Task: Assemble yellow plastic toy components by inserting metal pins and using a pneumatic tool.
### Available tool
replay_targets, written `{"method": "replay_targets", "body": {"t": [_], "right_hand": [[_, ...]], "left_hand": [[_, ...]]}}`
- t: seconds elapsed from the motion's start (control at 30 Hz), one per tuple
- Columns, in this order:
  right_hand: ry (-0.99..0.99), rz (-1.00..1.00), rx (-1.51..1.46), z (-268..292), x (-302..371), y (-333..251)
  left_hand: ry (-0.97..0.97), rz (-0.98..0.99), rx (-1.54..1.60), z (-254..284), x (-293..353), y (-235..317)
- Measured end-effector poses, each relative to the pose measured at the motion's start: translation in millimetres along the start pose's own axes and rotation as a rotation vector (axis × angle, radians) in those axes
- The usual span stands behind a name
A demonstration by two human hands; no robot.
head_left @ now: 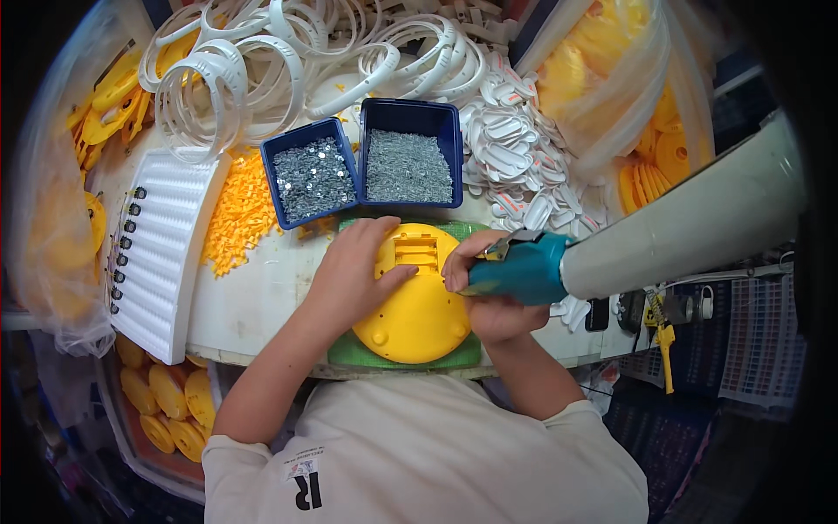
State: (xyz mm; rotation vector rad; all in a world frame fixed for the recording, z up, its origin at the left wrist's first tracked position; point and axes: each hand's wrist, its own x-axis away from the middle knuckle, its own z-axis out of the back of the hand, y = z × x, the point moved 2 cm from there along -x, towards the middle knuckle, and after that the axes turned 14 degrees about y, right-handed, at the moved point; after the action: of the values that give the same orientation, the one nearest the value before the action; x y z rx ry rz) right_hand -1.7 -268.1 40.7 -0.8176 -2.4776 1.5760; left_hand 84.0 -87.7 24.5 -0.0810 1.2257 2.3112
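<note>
A yellow round plastic base (408,316) with an open battery compartment lies on a green mat (349,354) at the table's near edge. My left hand (358,266) grips its left side, the thumb across its face near the compartment and the fingers toward the far rim. In my right hand (493,301) is a teal electric screwdriver (524,269), held at the base's right edge. A thick white tube (690,210) joins the tool's back end. Its tip is hidden behind my fingers.
Beyond the base stand two blue bins of small metal parts (314,175) (408,166). Around them lie small yellow pieces (236,210), white oval parts (515,140) and white rings (419,52). A white foam tray (161,244) lies left; a crate of yellow discs (170,389) sits below.
</note>
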Motion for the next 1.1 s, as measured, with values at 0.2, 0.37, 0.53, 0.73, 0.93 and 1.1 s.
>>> {"method": "replay_targets", "body": {"t": [0.2, 0.37, 0.53, 0.73, 0.93, 1.1], "right_hand": [[-0.08, 0.041, 0.079, -2, -2, -2], [-0.043, -0.023, 0.089, -5, -2, -11], [-0.187, -0.087, -0.022, -34, 2, -45], [-0.323, -0.319, -0.033, -66, 21, -22], [-0.379, -0.491, 0.472, -51, 37, 4], [-0.389, -0.364, 0.125, -54, 36, 10]], "left_hand": [[-0.003, -0.015, 0.004, 0, 1, -1], [0.013, -0.023, 0.004, 0, 2, -4], [0.086, -0.094, 0.034, -4, 4, -8], [0.074, -0.09, 0.059, -6, 3, -17], [0.087, -0.081, 0.065, -11, 5, -21], [0.093, -0.078, 0.066, -15, 6, -26]]}}
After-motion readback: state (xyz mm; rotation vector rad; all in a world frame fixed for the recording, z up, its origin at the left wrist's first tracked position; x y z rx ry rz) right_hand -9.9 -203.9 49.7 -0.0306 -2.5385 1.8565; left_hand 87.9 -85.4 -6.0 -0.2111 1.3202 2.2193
